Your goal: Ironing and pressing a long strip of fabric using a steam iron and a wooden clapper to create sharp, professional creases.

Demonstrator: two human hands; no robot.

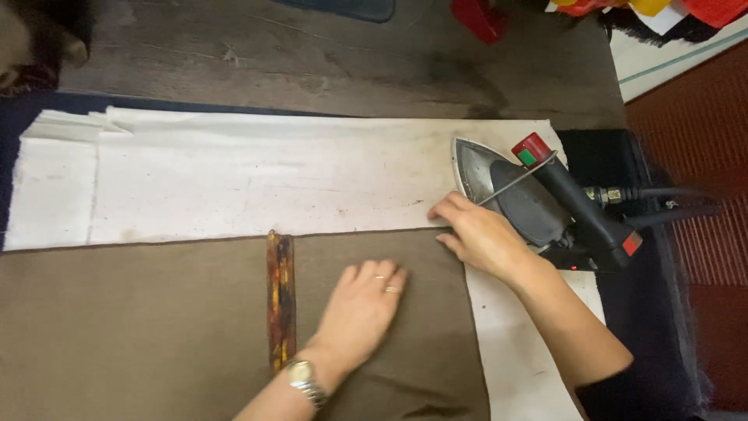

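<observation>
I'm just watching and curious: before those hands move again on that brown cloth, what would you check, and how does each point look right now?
1. Left hand flat on the brown cloth: ok.
2. Right hand at the cloth's top right corner: ok.
3. Iron parked off the cloth, on its side: ok.
4. Right hand clear of the iron's soleplate: not ok, very close.
5. Cloth smooth: not ok, creases near the wrist.
6. Stick out of the way: not ok, lying on the cloth.

Dim warm indoor light, soft shadows, mild glare on the pale cloth [234, 179], slight blur, dark corners
</observation>
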